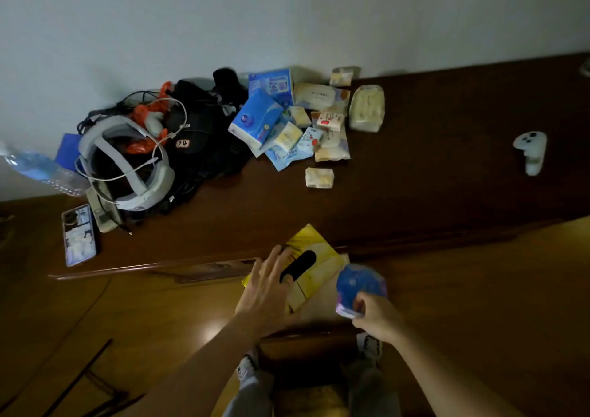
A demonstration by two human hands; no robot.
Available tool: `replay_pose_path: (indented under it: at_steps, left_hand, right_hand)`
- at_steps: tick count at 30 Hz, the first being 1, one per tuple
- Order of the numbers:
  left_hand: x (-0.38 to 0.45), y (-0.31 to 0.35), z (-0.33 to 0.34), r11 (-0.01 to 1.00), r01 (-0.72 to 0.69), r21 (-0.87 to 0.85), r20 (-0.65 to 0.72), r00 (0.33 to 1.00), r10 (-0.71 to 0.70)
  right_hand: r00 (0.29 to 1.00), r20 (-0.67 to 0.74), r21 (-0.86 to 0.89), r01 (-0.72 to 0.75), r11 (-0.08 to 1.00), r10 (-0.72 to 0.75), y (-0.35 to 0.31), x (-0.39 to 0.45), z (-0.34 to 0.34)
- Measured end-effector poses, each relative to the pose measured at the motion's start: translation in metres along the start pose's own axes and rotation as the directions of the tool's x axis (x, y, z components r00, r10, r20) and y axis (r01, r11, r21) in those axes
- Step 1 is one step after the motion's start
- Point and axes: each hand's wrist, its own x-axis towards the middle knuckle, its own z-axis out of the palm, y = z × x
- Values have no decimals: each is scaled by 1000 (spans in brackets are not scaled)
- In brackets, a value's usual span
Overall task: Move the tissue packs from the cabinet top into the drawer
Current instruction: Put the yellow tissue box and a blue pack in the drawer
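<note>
The right hand (375, 316) holds a blue tissue pack (359, 285) tight. The left hand (266, 289), fingers wide, lies on a yellow pack (314, 247) in the drawer (306, 336).

white tag (182, 143) on black bag | reads "90" or "06" | pack print illegible

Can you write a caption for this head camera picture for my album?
Right hand carries a blue tissue pack to the drawer, left hand rests on a yellow pack; more packs wait on the cabinet.

Dark brown cabinet top (431, 173); blue-and-white tissue pack (255, 118), pale yellow pack (366, 108), yellow box (314, 257) with black oval.
</note>
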Motion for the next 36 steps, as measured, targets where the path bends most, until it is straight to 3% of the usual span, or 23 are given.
replay_pose_path:
  at_steps: [4, 8, 16, 20, 30, 34, 36]
  left_hand:
    - [-40, 26, 44, 994, 2, -110, -54, 999, -8]
    - [-61, 45, 122, 983, 136, -120, 98, 987, -125]
    - [-19, 19, 288, 880, 456, -133, 234, 877, -420]
    - [18, -5, 366, 871, 486, -74, 249, 855, -455]
    - [104, -54, 504, 848, 519, -112, 186, 849, -495]
    - [125, -66, 547, 887, 461, -3, 13, 887, -461]
    - [124, -67, 560, 868, 497, 7, -64, 866, -496]
  right_hand:
    - [999, 43, 49, -28, 998, 26, 23, -21, 55]
    - [999, 27, 54, -31, 998, 29, 51, 3, 94]
    - [998, -36, 67, 58, 996, -56, 98, 137, 162]
    - [993, -67, 53, 105, 993, -102, 113, 212, 197]
    - [974, -39, -17, 224, 974, -225, 134, 381, 243]
    - [950, -110, -22, 293, 956, -293, 143, 422, 272]
    - [933, -118, -44, 336, 941, -339, 150, 431, 287]
